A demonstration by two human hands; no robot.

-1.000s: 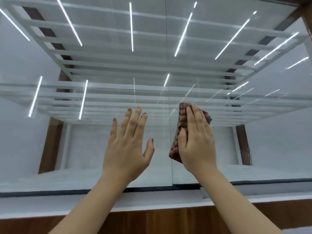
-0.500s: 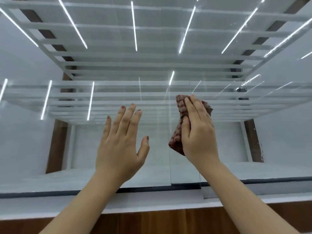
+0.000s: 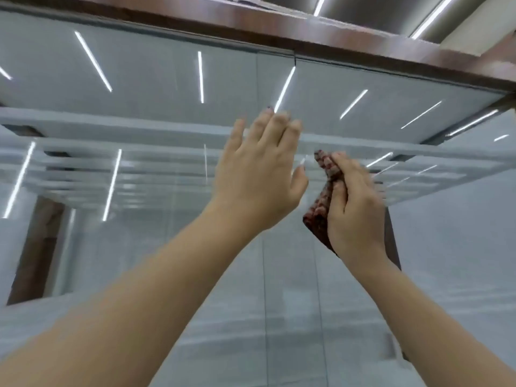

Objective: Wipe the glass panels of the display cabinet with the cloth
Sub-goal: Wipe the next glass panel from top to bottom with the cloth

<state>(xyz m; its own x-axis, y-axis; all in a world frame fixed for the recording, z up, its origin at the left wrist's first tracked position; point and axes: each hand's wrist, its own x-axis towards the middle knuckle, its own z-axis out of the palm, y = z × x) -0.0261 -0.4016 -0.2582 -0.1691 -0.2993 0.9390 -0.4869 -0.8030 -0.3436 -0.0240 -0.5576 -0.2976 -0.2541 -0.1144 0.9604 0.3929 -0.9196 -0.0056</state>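
The display cabinet's glass panels point(image 3: 156, 247) fill the head view, with a vertical seam point(image 3: 264, 275) between two of them near the middle. My right hand point(image 3: 353, 210) presses a dark red textured cloth point(image 3: 321, 208) flat against the glass right of the seam, fingers lying straight over it. My left hand point(image 3: 262, 174) is raised with straight fingers spread on the glass just left of the cloth, reaching up near the top shelf edge. Most of the cloth is hidden under my right hand.
A brown wooden top frame point(image 3: 279, 32) runs across the upper view. White glass shelves point(image 3: 111, 169) stack behind the panels, with bright light strips reflected in them. A brown wooden upright point(image 3: 36, 247) stands at the left inside the cabinet.
The view has tilted upward to the cabinet's top frame. Both hands have moved higher on the glass, and my left hand has come closer to the cloth.
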